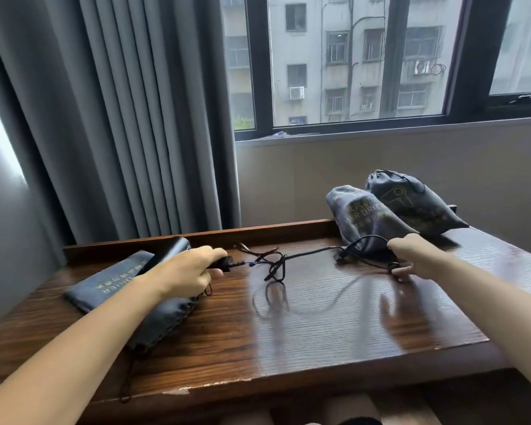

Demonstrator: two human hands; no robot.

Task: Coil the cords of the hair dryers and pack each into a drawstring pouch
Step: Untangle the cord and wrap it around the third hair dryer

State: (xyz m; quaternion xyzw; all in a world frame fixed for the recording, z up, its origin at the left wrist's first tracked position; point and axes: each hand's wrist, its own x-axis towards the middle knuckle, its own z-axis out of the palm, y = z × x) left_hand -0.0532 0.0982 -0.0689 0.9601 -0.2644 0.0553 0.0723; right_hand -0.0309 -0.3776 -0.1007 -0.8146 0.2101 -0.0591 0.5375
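Leftmost on the wooden table (288,342) lies an empty flat pouch (117,283), and across its far edge rests the black hair dryer (169,251), its barrel slanting up and away to the right. Just beside it, the left hand (190,271) is curled around the plug (224,262), whose prongs cannot be made out. From there the cord (307,254) runs almost straight across the table toward the right, its long axis left to right between the two hands, with a loose tangle sagging near the middle. The right hand (411,256) pinches a loop of the cord at its far end, fingers closed on it. Behind that hand two filled pouches (390,210) lean together near the wall. Coiling probably calls for bringing the right hand's loop toward the left hand, which is nearer the dryer.
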